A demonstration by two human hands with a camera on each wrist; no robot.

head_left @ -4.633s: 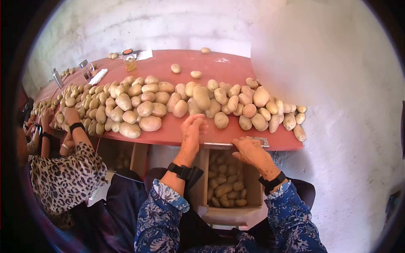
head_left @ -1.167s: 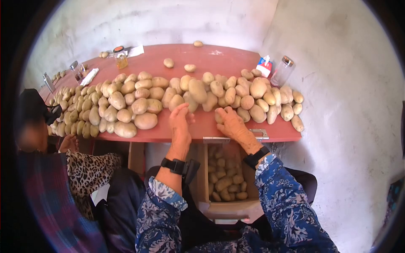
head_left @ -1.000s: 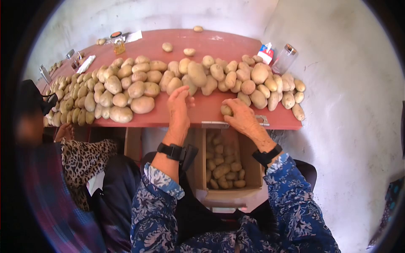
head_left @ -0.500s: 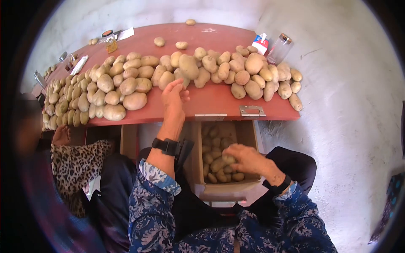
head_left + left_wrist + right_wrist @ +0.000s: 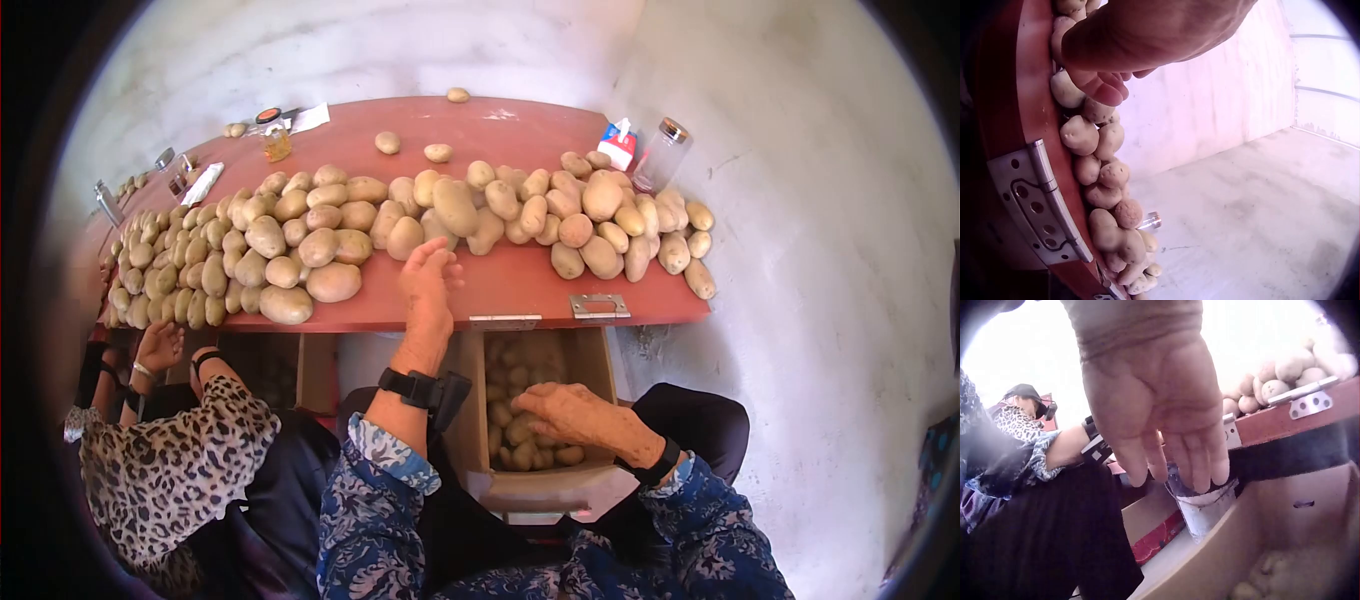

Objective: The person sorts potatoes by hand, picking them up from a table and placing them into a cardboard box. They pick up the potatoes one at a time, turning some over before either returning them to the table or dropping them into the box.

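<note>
A long heap of potatoes (image 5: 455, 207) covers the near part of the red table (image 5: 490, 280). My left hand (image 5: 430, 300) hovers at the front of the heap, fingers loosely bent, nothing held. In the left wrist view its thumb and fingertips (image 5: 1109, 94) overlap the potatoes. Below the table edge, my right hand (image 5: 580, 415) is over a cardboard box (image 5: 590, 365) partly filled with potatoes (image 5: 520, 455). The right wrist view shows the palm and hanging fingers of that hand (image 5: 1154, 412) with nothing in them.
Metal hinges (image 5: 600, 306) sit on the table's front edge. A glass bottle (image 5: 662, 155) and a tissue pack (image 5: 618, 147) stand behind the heap at right. To the left sits a person in a leopard-print sleeve (image 5: 180, 460). A white bucket (image 5: 1200, 509) stands beyond the box.
My right hand took a small potato from the table, carried it down over the box and let it go. The left hand stayed near the heap.
</note>
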